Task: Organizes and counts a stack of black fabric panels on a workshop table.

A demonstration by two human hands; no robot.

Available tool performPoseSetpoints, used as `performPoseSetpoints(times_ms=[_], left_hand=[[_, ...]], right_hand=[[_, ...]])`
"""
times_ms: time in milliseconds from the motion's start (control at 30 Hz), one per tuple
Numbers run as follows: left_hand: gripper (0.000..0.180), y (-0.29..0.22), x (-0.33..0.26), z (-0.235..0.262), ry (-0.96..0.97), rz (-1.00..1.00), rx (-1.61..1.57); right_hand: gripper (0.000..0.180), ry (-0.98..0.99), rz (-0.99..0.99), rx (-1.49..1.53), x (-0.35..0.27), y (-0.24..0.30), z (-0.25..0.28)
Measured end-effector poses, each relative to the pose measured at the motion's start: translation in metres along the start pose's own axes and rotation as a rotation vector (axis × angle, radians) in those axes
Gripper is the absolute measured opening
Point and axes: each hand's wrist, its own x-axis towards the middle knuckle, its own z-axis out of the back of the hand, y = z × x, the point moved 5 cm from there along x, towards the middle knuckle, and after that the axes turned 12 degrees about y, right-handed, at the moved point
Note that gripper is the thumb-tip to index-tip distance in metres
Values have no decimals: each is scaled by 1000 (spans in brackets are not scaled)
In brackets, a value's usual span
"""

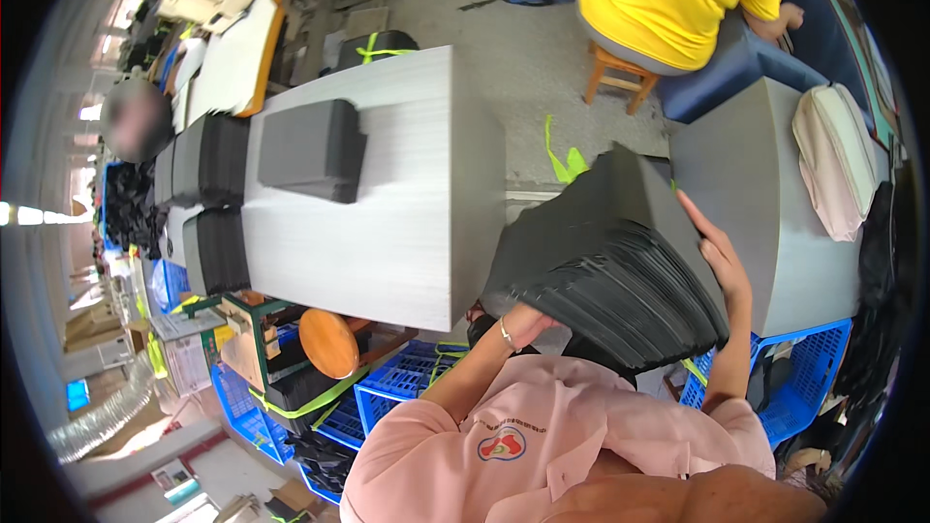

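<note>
A thick stack of thin dark grey sheets [620, 271] is held up in front of my body, tilted, its layered edges turned toward me. My left hand [528, 325] grips its near left side from below, and the stack hides most of those fingers. Along the right side, my right hand [722, 257] presses with its fingers stretched up the face. Left of the held stack stands a pale grey table [407, 194]. A smaller pile of dark sheets [305, 147] lies on that table, with more upright dark stacks [221, 160] at its far left end.
A person in a yellow shirt [678, 0] sits on a wooden stool [620, 73] ahead. A grey table [765, 194] with a pale cushion-like bundle [833, 160] stands at the right. Blue crates [809, 378] and a round wooden stool [329, 342] are nearby. Green strap [570, 163] trails beyond the stack.
</note>
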Motion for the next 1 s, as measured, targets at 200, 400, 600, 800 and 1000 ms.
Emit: performPoseSetpoints(times_ms=[200, 400, 600, 800, 1000], left_hand=[[33, -32, -148, 71, -186, -69, 136], [38, -69, -300, 150, -329, -16, 251], [57, -140, -326, 225, -363, 217, 586], [60, -172, -303, 226, -96, 102, 552], [54, -215, -324, 129, 443, 170, 1060]], right_hand=[[75, 548, -49, -124, 158, 66, -154], [72, 763, -50, -223, 298, 85, -324], [61, 605, -74, -266, 382, 107, -379], [61, 470, -235, -189, 377, 116, -400], [56, 467, -234, -155, 366, 113, -400]])
